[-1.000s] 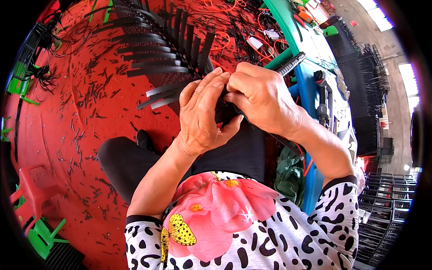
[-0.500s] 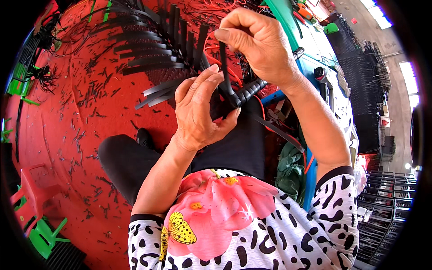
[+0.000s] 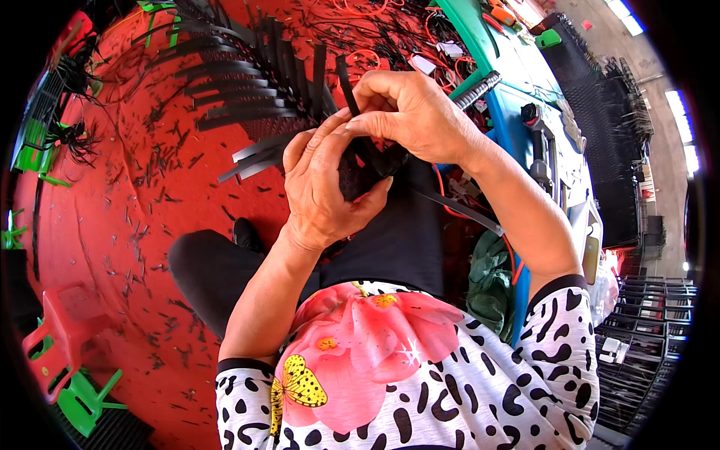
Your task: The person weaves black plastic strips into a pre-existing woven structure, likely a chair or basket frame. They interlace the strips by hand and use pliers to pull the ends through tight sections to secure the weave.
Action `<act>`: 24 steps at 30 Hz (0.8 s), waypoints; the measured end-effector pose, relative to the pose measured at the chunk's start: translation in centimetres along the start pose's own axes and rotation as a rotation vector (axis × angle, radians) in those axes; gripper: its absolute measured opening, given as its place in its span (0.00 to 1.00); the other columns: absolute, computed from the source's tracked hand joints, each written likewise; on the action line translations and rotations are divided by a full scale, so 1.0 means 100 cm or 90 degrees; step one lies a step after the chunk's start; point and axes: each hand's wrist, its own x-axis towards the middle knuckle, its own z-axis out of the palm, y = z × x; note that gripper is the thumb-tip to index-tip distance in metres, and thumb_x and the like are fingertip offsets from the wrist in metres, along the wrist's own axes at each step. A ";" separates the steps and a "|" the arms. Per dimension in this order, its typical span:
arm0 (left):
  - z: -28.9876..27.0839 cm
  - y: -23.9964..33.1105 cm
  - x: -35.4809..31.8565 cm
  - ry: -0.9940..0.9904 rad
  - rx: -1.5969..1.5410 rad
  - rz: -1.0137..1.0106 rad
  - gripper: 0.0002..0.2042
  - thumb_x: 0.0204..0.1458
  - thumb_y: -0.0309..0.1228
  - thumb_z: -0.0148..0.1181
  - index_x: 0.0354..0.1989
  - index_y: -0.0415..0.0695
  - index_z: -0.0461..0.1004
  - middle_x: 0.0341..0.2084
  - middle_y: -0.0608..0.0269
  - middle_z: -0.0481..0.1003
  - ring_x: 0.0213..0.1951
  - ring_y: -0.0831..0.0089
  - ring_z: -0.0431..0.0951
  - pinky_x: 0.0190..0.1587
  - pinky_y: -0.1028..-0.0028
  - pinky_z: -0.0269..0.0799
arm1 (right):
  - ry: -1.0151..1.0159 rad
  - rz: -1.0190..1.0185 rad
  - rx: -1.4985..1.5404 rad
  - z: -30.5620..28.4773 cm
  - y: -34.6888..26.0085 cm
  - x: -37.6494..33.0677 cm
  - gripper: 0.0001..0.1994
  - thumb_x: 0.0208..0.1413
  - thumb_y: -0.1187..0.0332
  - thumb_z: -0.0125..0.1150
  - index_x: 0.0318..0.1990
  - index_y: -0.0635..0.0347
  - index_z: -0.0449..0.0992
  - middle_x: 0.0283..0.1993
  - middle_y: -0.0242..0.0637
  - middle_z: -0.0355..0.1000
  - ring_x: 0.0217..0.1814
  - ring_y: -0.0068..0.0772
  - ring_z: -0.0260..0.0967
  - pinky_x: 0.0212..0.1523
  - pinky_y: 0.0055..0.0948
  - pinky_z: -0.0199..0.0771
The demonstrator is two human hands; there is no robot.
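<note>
My left hand (image 3: 324, 176) is curled round the edge of a dark woven piece of flat black strips, its thumb low and its fingertips close to my right thumb. Just above it my right hand (image 3: 420, 118) is bent in a pinch on a black strip (image 3: 346, 86), whose free end sticks up past the fingers. Many loose strip ends (image 3: 240, 101) fan out from the weave to the upper left. The exact spot where the strip meets the weave is hidden behind my fingers. Another flat strip (image 3: 461, 211) juts out to the right, below my right forearm.
Black strip scraps litter the red floor (image 3: 142, 247). A pink stool (image 3: 67, 330) and a green stool (image 3: 88, 401) stand at the lower left. To the right is a blue and green table (image 3: 517, 97) with a black-handled tool (image 3: 536, 146). Black woven panels (image 3: 607, 150) stand beyond it.
My right hand has come down and left, from above the weave to right beside my left fingers. The left hand has barely shifted.
</note>
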 end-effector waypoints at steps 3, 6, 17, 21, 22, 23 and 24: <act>-0.002 0.002 0.001 -0.020 0.022 -0.025 0.35 0.30 0.32 0.73 0.51 0.37 0.67 0.47 0.50 0.75 0.51 0.59 0.77 0.56 0.63 0.62 | -0.009 -0.014 0.077 0.001 0.010 0.004 0.10 0.56 0.68 0.65 0.31 0.63 0.71 0.27 0.25 0.66 0.29 0.14 0.62 0.30 0.19 0.66; 0.001 0.001 0.000 -0.003 0.019 -0.011 0.35 0.29 0.33 0.73 0.51 0.37 0.68 0.47 0.50 0.76 0.51 0.59 0.77 0.56 0.63 0.62 | 0.008 -0.018 0.125 0.001 0.008 0.001 0.09 0.56 0.69 0.65 0.30 0.62 0.71 0.28 0.24 0.65 0.30 0.13 0.61 0.31 0.19 0.65; 0.006 -0.002 0.001 0.038 0.013 -0.019 0.37 0.27 0.36 0.78 0.50 0.39 0.68 0.42 0.56 0.77 0.50 0.59 0.77 0.53 0.63 0.64 | 0.132 -0.143 0.028 0.014 -0.002 -0.004 0.09 0.55 0.69 0.65 0.30 0.63 0.70 0.24 0.24 0.63 0.26 0.13 0.59 0.27 0.20 0.63; 0.008 -0.004 -0.001 0.046 0.013 0.000 0.36 0.29 0.37 0.77 0.50 0.38 0.69 0.41 0.54 0.77 0.49 0.57 0.77 0.52 0.62 0.65 | 0.105 -0.086 0.090 0.013 0.000 -0.005 0.09 0.56 0.69 0.64 0.31 0.64 0.71 0.24 0.27 0.64 0.25 0.15 0.61 0.27 0.22 0.64; 0.007 -0.005 -0.001 0.039 0.010 0.003 0.35 0.30 0.36 0.77 0.50 0.38 0.69 0.41 0.53 0.77 0.49 0.56 0.77 0.52 0.62 0.65 | 0.077 -0.065 0.107 0.009 -0.002 -0.003 0.09 0.56 0.69 0.64 0.32 0.65 0.71 0.24 0.28 0.65 0.26 0.16 0.62 0.28 0.22 0.65; 0.005 -0.004 0.000 0.033 0.007 0.007 0.35 0.31 0.36 0.76 0.50 0.37 0.68 0.41 0.52 0.76 0.48 0.56 0.77 0.52 0.62 0.65 | 0.048 -0.044 0.123 0.007 -0.002 -0.002 0.09 0.56 0.69 0.64 0.32 0.65 0.72 0.24 0.28 0.65 0.26 0.16 0.63 0.28 0.22 0.66; 0.005 -0.003 0.002 0.029 -0.001 0.010 0.34 0.31 0.36 0.76 0.50 0.37 0.68 0.41 0.51 0.76 0.48 0.55 0.77 0.52 0.61 0.65 | 0.061 -0.074 0.081 0.004 -0.001 -0.004 0.09 0.55 0.68 0.64 0.33 0.65 0.72 0.25 0.29 0.66 0.26 0.17 0.63 0.29 0.23 0.66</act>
